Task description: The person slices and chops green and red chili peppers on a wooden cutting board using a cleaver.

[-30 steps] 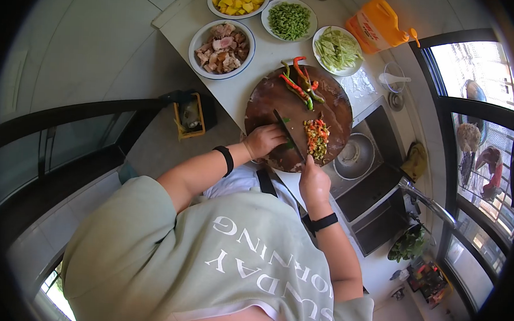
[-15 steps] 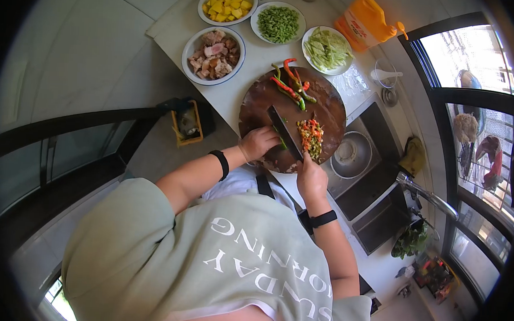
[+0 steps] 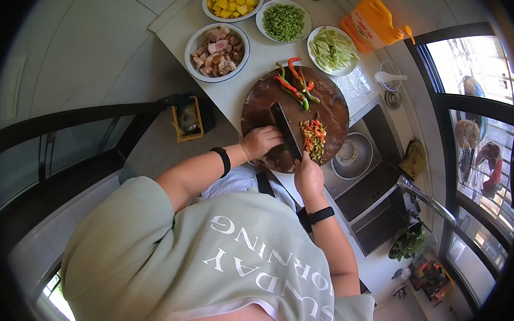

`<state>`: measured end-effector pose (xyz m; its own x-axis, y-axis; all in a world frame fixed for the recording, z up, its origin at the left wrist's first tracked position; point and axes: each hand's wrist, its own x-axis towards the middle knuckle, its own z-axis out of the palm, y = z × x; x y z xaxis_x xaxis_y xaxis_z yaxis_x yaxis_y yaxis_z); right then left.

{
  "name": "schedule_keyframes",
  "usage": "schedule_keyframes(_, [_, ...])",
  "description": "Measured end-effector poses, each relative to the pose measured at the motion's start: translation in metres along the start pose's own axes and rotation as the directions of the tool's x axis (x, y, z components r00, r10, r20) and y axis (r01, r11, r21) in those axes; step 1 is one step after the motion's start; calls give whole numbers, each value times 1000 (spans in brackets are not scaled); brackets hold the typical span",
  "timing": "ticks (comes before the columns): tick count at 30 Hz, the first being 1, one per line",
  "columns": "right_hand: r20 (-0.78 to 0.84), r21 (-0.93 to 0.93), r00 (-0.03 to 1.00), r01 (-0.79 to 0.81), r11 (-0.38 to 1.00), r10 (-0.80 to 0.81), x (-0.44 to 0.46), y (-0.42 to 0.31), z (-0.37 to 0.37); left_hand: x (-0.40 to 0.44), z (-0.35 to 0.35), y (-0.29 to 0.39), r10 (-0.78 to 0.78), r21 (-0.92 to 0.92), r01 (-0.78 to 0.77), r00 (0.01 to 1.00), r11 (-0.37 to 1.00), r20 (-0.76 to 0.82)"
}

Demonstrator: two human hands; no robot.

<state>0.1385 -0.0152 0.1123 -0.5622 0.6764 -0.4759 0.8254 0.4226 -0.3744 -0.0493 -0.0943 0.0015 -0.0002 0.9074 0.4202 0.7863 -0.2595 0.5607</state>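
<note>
Cutting work on a round board, seen from above. The right hand (image 3: 309,175) is closed around the handle end of a dark knife (image 3: 287,132), whose broad blade slants across the board away from the person. The left hand (image 3: 260,142) lies on the near left part of the board, fingers bent, the fingertips close beside the blade; whether they grip a piece is hidden from view. A black band (image 3: 221,160) circles the left wrist, and a second black band (image 3: 321,215) the right.

The brown chopping board (image 3: 262,97) bears two groups of peppers. Chopped peppers (image 3: 313,139), in mixed red and green bits, form a heap just to the right of the blade. Whole peppers (image 3: 296,87), red and green, lie together toward the far edge, beyond the knife tip.

Outward from the board, on the pale surface (image 3: 234,93), stand a bowl of meat chunks (image 3: 217,51) at far left, a bowl of yellow pieces (image 3: 232,3) beyond it, a plate of chopped greens (image 3: 283,22), and a plate of pale green slices (image 3: 332,50). An orange jug (image 3: 371,25) stands behind the last plate. To the right, a metal basin (image 3: 352,155) sits in the sink (image 3: 383,131), with a faucet (image 3: 427,201) nearer the person.
</note>
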Motion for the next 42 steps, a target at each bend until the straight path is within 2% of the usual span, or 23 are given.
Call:
schedule_keyframes(9, [1,59,998,-68,996,68,12,-11,15,0,1,-1,-10,-11,10,998,1000,56])
schedule_keyframes(12, [-32,63,996,-86,994,89,13,-12,0,12,-6,-5,88,67,-97,988,993,124])
schedule_keyframes(13, [-106,92,991,-74,993,83,6,-10,-12,15,-14,-6,97,83,-118,971,989,220])
schedule_keyframes(14, [-174,116,981,-62,991,82,-2,-6,-22,19,-19,-6,99,88,-122,968,989,230])
schedule_keyframes(15, [-192,198,976,-63,978,102,-7,1,-34,35,-27,-5,188,115,-222,950,968,250])
schedule_keyframes(16, [-232,202,966,-70,977,117,-12,3,-46,46,-30,-6,276,138,-321,923,937,269])
schedule_keyframes(17, [-251,213,959,-78,974,131,-15,11,-49,51,-26,-11,315,73,-350,904,934,290])
schedule_keyframes(21, [-282,178,943,-128,976,175,-28,24,-49,68,-20,-16,399,83,-461,834,884,380])
schedule_keyframes(23, [-238,172,945,-187,967,225,-35,24,-35,63,-18,-8,172,52,-220,869,974,463])
schedule_keyframes(24, [-181,158,946,-242,957,269,-39,25,-26,59,-16,-4,182,48,-231,866,972,466])
schedule_keyframes(26, [-216,117,950,-206,972,227,-46,25,-10,49,-9,4,62,40,-82,928,996,367])
schedule_keyframes(27, [-208,109,957,-183,977,202,-49,23,-5,45,-6,9,-18,84,-14,928,996,372])
schedule_keyframes(28, [-199,101,964,-159,982,177,-51,22,-1,42,-3,13,-14,79,-17,926,997,377])
schedule_keyframes(30, [-217,94,964,-136,986,153,-56,20,4,38,2,19,-130,78,111,942,991,311])
schedule_keyframes(32, [-226,96,969,-80,992,99,-57,18,6,35,3,23,-157,63,145,942,988,297])
schedule_keyframes(36, [-217,107,971,-84,991,106,-41,16,29,34,7,20,-240,76,227,920,971,309])
schedule_keyframes(39, [-200,66,968,-142,988,153,-23,17,34,34,8,23,-234,116,207,918,971,321])
schedule_keyframes(42, [-225,109,965,-115,987,137,-35,14,12,36,16,23,-204,93,185,938,978,279])
